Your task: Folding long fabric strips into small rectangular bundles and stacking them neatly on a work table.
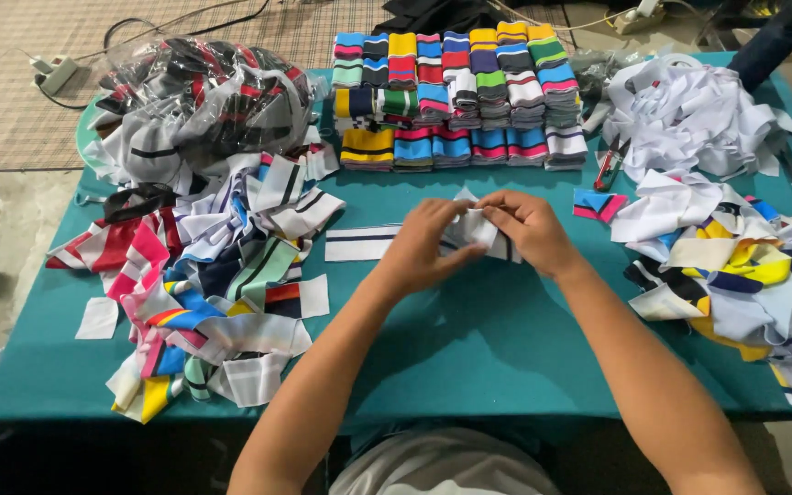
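The person is working at a teal table [469, 348]; both hands are meeting near its centre on one white knit strip [387, 240] with dark stripes.

Hand state: the left hand [422, 246] is curling its fingers over the strip's mid section, thumb underneath, pinching closed on the fabric; the right hand [529, 229] is pinching the strip's right end, where the fabric is bunching up into a fold; neither hand is open. The strip's left end is lying flat on the table, trailing left of the left hand.

Handling, as a judgement: the strip is looking light, thin and fully limp; it is draping and creasing wherever unsupported, so no stiffness is to be expected; ribbed knit is likely giving fair grip, not slippery; not fragile, though it may stretch if pulled. Best hold pts: both short ends, pinched betw. thumb and forefinger, or along the fold line; a one-pt hold is likely letting the rest sag.

Surroundings: a loose heap of mixed striped strips [203, 275] is lying at left; folded striped stacks [460, 92] are sitting in rows at the far side, approx. centre; a clear bag of strips [208, 96] is at far left; white and yellow offcuts [726, 247] are piling up at right.
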